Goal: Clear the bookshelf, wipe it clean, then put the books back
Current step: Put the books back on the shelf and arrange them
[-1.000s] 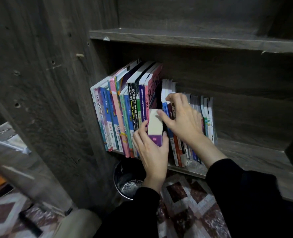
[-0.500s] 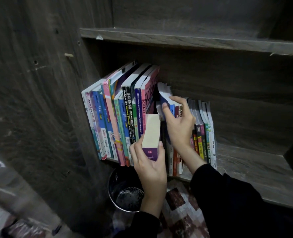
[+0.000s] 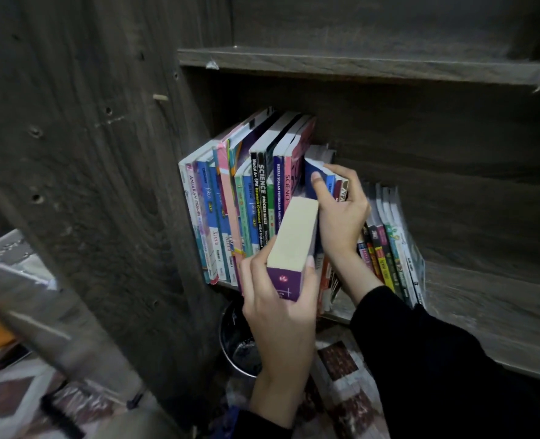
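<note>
A dark wooden bookshelf (image 3: pixel 484 299) holds a row of upright books (image 3: pixel 230 210) at its left end. My left hand (image 3: pixel 278 315) grips a thick purple book (image 3: pixel 292 245) by its spine end, page edges facing up, partly slid into a gap in the row. My right hand (image 3: pixel 341 213) curls its fingers over the tops of a blue book (image 3: pixel 317 175) and its neighbours, holding them to the right of the gap. More thin books (image 3: pixel 392 242) lean further right.
The shelf's tall side panel (image 3: pixel 104 185) stands at left, and an upper shelf board (image 3: pixel 357 64) runs above. A round metal bin (image 3: pixel 240 346) sits on the patterned floor (image 3: pixel 341 369) below the shelf. The shelf's right part is bare.
The purple book has slid deeper into the gap between the books. My right hand has shifted its grip on the blue books, keeping them pushed right.
</note>
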{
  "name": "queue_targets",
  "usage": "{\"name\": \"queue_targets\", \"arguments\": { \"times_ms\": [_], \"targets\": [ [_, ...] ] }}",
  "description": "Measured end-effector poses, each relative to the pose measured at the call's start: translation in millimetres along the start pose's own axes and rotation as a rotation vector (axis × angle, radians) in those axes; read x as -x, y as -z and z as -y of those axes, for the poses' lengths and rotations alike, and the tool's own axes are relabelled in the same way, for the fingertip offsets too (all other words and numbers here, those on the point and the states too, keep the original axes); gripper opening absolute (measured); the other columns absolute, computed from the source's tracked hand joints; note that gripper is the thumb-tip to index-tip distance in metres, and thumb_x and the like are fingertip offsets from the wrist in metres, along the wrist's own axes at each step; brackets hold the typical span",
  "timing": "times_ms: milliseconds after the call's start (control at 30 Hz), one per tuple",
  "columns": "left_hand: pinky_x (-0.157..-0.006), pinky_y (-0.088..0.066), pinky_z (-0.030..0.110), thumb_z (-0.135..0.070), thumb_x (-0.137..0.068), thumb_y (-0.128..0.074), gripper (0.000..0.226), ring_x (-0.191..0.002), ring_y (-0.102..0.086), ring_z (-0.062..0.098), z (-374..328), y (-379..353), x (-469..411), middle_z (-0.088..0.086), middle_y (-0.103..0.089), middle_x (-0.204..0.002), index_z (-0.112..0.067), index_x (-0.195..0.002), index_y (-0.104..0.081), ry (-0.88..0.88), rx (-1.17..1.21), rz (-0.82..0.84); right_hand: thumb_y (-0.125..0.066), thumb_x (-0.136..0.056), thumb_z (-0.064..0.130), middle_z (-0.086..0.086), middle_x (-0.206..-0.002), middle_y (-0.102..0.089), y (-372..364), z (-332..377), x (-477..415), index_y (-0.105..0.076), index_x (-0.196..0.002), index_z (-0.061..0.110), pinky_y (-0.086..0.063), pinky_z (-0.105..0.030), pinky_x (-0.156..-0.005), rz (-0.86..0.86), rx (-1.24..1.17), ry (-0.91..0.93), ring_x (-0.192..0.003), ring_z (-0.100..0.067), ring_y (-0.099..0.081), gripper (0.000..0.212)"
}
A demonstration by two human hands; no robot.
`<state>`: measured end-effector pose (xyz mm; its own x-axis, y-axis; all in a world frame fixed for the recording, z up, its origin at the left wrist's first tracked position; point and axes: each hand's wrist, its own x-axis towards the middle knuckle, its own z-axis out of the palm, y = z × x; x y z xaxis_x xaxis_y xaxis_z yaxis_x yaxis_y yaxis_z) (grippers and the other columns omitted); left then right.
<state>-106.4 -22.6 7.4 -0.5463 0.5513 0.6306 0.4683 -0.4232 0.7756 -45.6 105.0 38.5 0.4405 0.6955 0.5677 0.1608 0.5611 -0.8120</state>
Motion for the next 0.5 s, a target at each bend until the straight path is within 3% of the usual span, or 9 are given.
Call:
{"name": "queue_targets", "arguments": {
  "times_ms": [100,200,267,333,433,500],
  "targets": [
    [-0.082,-0.034,-0.005,-0.035,-0.079,-0.062,0.044,-0.101,-0.048,-0.011,-1.9,10.1,3.1,-0.005,-0.051,-0.104,-0.008,-0.113,-0.056,-0.019,0.008,-0.002,-0.071,-0.085,0.019,0.014,-0.069,-0.060,-2.1,0.0,-0.1,-0.064,-0.093,0.020,-0.044,-0.019,-0.057,-0.022,-0.023,-0.013,-0.060,0.006,-0.053,0.011],
    [-0.091,-0.036,0.000,-0.030,-0.081,-0.064,0.046,-0.108,-0.049,-0.001,-2.9,16.1,3.0,-0.003,-0.053,-0.112,-0.006,-0.119,-0.054,-0.081,-0.009,0.005,-0.071,-0.085,0.030,0.011,-0.077,-0.063,-0.4,-0.1,1.2,-0.063,-0.097,0.023,-0.048,-0.026,-0.062,0.061,0.013,-0.026,-0.067,0.002,-0.057,0.016],
    [-0.100,-0.034,0.006,-0.026,-0.083,-0.065,0.057,-0.122,-0.043,-0.006,-7.1,19.4,1.1,-0.001,-0.050,-0.128,-0.004,-0.132,-0.045,-0.142,-0.038,-0.010,-0.063,-0.087,0.047,0.005,-0.101,-0.065,5.0,1.1,-1.2,-0.061,-0.105,0.029,-0.053,-0.036,-0.082,0.224,0.033,-0.097,-0.092,-0.005,-0.062,0.025],
    [-0.104,-0.032,0.008,-0.017,-0.083,-0.068,0.065,-0.127,-0.035,-0.013,-10.9,21.8,-0.2,0.000,-0.047,-0.132,-0.004,-0.139,-0.036,-0.246,-0.055,-0.009,-0.042,-0.093,0.057,0.001,-0.132,-0.055,15.0,6.4,-4.5,-0.056,-0.123,0.031,-0.040,-0.042,-0.106,0.412,0.029,-0.192,-0.121,-0.009,-0.050,0.041],
    [-0.093,-0.039,0.007,-0.008,-0.084,-0.068,0.051,-0.105,-0.050,-0.003,-14.9,23.6,-4.5,0.010,-0.053,-0.107,-0.010,-0.130,-0.047,-0.315,-0.018,0.045,-0.014,-0.093,0.065,0.005,-0.149,-0.041,35.0,16.7,-5.9,-0.044,-0.138,0.034,-0.024,-0.041,-0.116,0.525,-0.103,-0.334,-0.134,-0.008,-0.037,0.062],
    [-0.087,-0.042,0.010,-0.006,-0.083,-0.070,0.036,-0.094,-0.052,0.006,-21.8,25.8,-7.5,0.011,-0.053,-0.099,-0.007,-0.117,-0.057,-0.317,0.021,0.045,-0.014,-0.090,0.065,0.004,-0.147,-0.043,50.1,18.2,-0.1,-0.041,-0.141,0.035,-0.025,-0.042,-0.116,0.531,-0.152,-0.385,-0.132,-0.008,-0.040,0.065]
  ]
}}
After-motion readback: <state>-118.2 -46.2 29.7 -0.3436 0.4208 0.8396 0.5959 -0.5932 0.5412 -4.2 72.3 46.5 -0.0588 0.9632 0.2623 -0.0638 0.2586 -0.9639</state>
